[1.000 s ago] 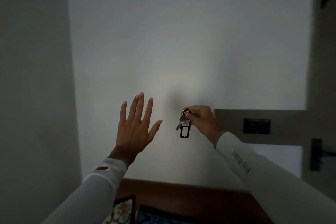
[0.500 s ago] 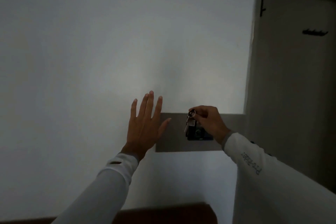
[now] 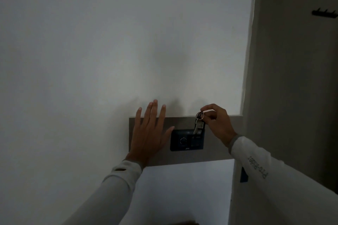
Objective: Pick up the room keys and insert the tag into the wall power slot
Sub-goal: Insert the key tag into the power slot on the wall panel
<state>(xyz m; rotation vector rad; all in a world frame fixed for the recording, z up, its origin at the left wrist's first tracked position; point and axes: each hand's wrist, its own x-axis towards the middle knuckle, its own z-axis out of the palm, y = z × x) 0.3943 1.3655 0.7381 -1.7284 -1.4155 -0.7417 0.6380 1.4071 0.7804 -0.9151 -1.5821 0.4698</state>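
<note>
My right hand (image 3: 218,124) pinches the ring of the room keys (image 3: 198,124), which hang straight down in front of the top right of a dark wall power panel (image 3: 182,140). The panel has a round dial and sits on a grey strip (image 3: 182,121) on the white wall. The keys' dark tag blends into the panel, so I cannot tell whether it touches a slot. My left hand (image 3: 149,133) is flat with fingers spread, just left of the panel, holding nothing.
A door (image 3: 296,78) in a dark frame stands to the right, with a row of coat hooks (image 3: 324,12) high on it. The white wall (image 3: 109,51) fills the rest of the view. The room is dim.
The view has turned right and drawn closer to the panel. My right hand has brought the keys from bare wall to the panel's top right. My left hand stays open beside it.
</note>
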